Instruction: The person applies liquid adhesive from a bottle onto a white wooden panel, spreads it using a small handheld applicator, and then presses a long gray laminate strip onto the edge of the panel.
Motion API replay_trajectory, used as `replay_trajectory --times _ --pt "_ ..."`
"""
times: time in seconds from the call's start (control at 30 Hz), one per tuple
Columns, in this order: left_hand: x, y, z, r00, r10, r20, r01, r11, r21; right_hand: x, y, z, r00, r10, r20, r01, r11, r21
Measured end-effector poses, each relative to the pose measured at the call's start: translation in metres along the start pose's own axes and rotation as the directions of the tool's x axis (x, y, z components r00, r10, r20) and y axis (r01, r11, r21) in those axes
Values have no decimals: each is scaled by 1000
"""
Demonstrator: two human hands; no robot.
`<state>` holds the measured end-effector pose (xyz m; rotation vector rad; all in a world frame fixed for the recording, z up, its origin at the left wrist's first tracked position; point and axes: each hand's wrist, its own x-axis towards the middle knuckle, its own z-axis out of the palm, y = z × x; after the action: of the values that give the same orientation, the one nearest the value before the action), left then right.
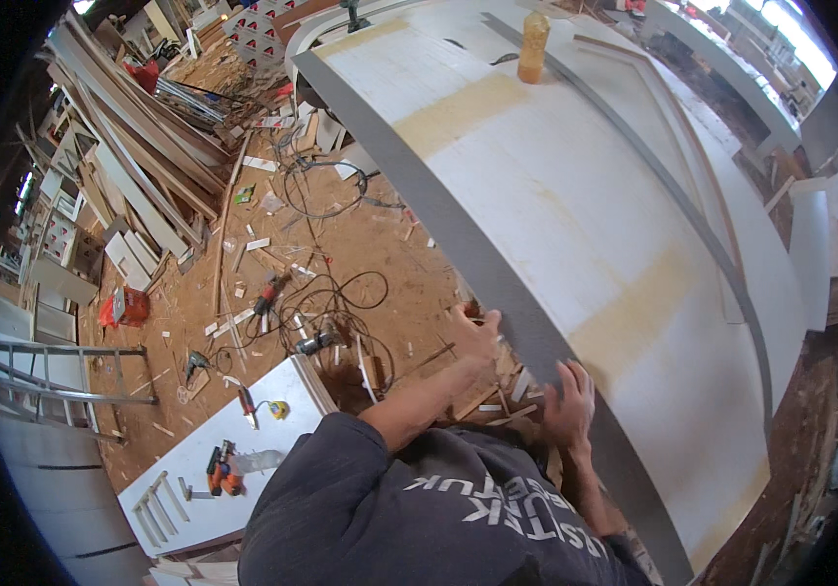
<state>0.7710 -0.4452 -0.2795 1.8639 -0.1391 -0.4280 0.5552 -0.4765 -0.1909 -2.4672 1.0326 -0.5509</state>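
A large white panel [555, 186] with yellowish bands across it lies in front of me and to my right. Along its near side runs a long grey edge strip [458, 234]. My left hand [477, 334] is at the outer side of this strip, its fingers and thumb drawn together in a pinch; whatever they hold is too small to make out. Closer to my body, my right hand [569, 402] rests on the strip with its fingers apart, fingertips at the panel's border. A clear bottle of amber liquid [532, 49] stands upright on the panel's far part.
Cords, power tools [313, 342] and wood scraps litter the brown floor [233, 322]. At my left, a white board stack [272, 439] carries an orange-and-black tool [224, 469] and a yellow tape measure [278, 409]. Long boards [136, 127] lean far left, near a metal ladder [67, 371].
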Motion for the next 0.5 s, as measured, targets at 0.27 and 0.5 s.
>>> replay_trajectory --times 0.27,0.5 --pt "116 56 -98 610 641 466 -780 591 208 107 -85 75 996 -30 82 32 999 -21" --pt "250 90 -118 519 577 630 -854 383 352 174 -118 106 1000 23 21 -24 998 59"
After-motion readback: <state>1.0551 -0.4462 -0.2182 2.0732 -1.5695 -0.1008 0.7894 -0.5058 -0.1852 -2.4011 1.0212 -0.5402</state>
